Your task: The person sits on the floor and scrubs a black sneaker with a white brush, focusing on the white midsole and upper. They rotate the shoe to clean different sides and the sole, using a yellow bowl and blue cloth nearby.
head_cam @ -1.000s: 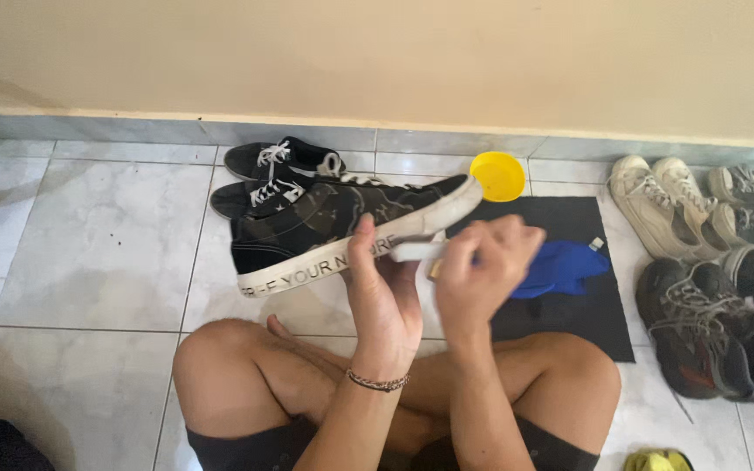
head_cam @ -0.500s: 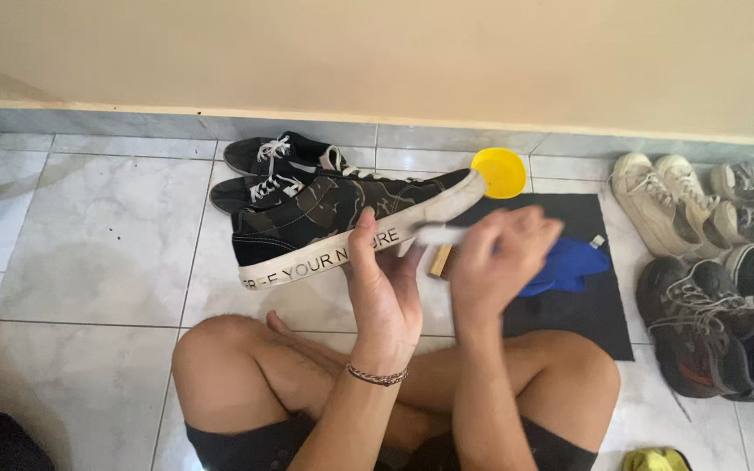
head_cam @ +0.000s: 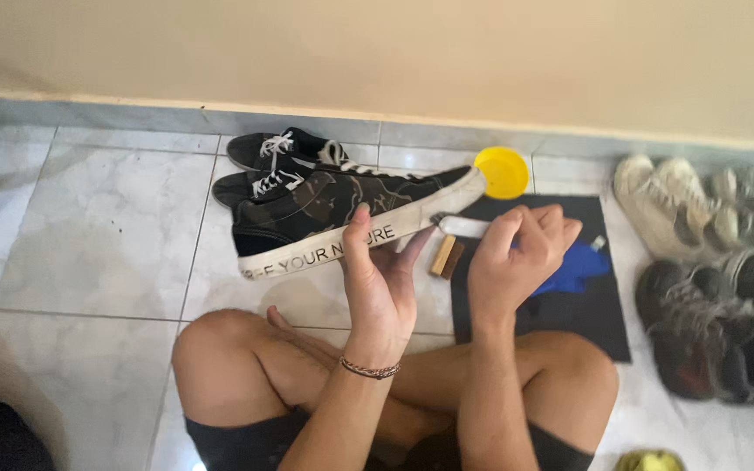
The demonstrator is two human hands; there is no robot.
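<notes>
My left hand point(head_cam: 379, 281) holds up a dark camouflage sneaker point(head_cam: 333, 209) on its side, the white sole edge facing me and the toe pointing right. My right hand point(head_cam: 517, 257) grips a small white brush point(head_cam: 462, 227) whose tip touches the sole near the toe. I sit cross-legged on the tiled floor, my knees below both hands.
Two black sneakers point(head_cam: 285, 153) lie behind the held shoe by the wall. A yellow bowl point(head_cam: 501, 171), a black mat point(head_cam: 569, 288) with a blue cloth point(head_cam: 579, 266) and a wooden block point(head_cam: 447, 257) lie to the right. More worn shoes point(head_cam: 709, 305) stand at far right.
My right hand has slid right along the sole toward the toe with the brush. The sneaker sits slightly higher and flatter in my left hand.
</notes>
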